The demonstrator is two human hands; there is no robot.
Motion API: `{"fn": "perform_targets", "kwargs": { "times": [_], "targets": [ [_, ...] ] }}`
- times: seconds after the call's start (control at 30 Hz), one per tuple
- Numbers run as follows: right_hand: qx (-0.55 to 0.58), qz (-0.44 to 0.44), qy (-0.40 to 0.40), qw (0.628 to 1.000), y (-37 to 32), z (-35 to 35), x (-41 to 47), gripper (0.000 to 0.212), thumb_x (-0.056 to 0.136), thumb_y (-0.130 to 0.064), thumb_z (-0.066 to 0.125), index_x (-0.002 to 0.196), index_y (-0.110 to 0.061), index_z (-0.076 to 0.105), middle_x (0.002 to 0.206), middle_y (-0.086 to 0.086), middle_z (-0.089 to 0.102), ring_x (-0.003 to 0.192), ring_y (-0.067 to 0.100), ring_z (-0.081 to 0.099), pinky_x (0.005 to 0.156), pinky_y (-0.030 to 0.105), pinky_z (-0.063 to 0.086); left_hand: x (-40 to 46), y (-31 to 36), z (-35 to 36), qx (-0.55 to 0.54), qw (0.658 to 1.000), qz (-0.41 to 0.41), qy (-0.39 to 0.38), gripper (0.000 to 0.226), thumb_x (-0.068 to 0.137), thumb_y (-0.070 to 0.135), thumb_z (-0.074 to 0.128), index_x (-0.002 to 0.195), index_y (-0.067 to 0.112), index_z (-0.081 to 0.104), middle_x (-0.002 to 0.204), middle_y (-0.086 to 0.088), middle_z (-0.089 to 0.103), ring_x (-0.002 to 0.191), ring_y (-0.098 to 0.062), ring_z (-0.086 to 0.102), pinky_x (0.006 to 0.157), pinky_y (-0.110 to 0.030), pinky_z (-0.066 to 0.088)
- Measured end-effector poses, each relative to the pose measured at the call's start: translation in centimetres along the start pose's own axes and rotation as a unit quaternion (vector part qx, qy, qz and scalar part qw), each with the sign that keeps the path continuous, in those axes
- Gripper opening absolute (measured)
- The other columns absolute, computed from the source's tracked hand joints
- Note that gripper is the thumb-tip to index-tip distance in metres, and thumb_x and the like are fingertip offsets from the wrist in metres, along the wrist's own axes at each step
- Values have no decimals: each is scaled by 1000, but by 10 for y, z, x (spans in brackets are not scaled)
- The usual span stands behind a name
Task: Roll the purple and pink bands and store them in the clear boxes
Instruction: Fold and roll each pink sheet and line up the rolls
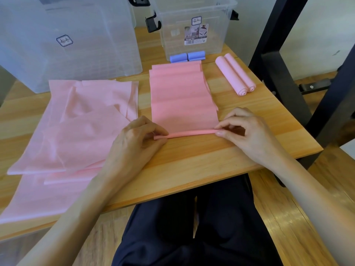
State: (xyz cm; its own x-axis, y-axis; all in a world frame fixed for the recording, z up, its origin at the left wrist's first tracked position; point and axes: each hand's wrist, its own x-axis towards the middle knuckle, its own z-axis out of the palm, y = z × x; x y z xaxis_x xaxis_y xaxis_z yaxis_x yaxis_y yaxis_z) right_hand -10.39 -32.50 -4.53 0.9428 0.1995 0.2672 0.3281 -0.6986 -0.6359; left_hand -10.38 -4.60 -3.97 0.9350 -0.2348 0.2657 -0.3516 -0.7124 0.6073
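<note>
A pink band [180, 95] lies flat on the wooden table [211, 156], running away from me toward the small clear box [194, 25]. Its near edge is curled into a thin roll [189, 133]. My left hand [138, 139] pinches the roll's left end and my right hand [244, 129] pinches its right end. Two rolled pink bands [235, 74] lie side by side at the right. Two rolled purple bands [187, 57] sit in front of the small box. A large clear box [63, 39] stands at the back left.
A loose pile of pink bands [76, 129] covers the table's left half and hangs past its front edge. Black metal frame posts [276, 60] rise at the right of the table. My lap in dark trousers [192, 227] is under the front edge.
</note>
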Motion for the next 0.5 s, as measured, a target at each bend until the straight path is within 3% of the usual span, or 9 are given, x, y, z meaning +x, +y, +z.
{"fn": "perform_targets", "kwargs": {
  "times": [0.1, 0.23, 0.33, 0.5],
  "targets": [
    [-12, 4, -19, 1000, -1, -3, 2, 15, 90, -27, 66, 98, -19, 76, 90, -11, 59, 92, 3, 52, 81, 7, 36, 0, 2, -1, 4, 1000, -2, -7, 8, 90, 27, 68, 91, 33, 72, 95, 20, 59, 88, 9, 58, 80, -24, 50],
    [-7, 30, -63, 998, -4, -12, 2, 10, 89, -27, 68, 94, -23, 75, 89, -10, 61, 88, 5, 54, 77, 7, 38, -3, 6, -3, 4, 1000, -7, -28, 8, 89, 27, 69, 88, 34, 73, 93, 17, 61, 88, 6, 58, 76, -11, 44],
    [13, 41, -25, 999, -7, -9, 4, 7, 84, -23, 75, 90, -21, 72, 88, -8, 62, 83, 5, 55, 73, 5, 39, -2, 6, -3, -11, 1000, -14, -13, 8, 88, 23, 71, 88, 31, 73, 92, 16, 60, 87, 8, 58, 75, -3, 39],
    [5, 26, -2, 1000, -4, -4, 2, 7, 84, -25, 74, 89, -20, 75, 91, -7, 62, 86, 6, 55, 77, 9, 40, -2, 6, -1, 9, 1000, 2, 6, 11, 89, 19, 69, 88, 30, 72, 95, 17, 60, 85, 7, 58, 76, -12, 44]
  ]
}}
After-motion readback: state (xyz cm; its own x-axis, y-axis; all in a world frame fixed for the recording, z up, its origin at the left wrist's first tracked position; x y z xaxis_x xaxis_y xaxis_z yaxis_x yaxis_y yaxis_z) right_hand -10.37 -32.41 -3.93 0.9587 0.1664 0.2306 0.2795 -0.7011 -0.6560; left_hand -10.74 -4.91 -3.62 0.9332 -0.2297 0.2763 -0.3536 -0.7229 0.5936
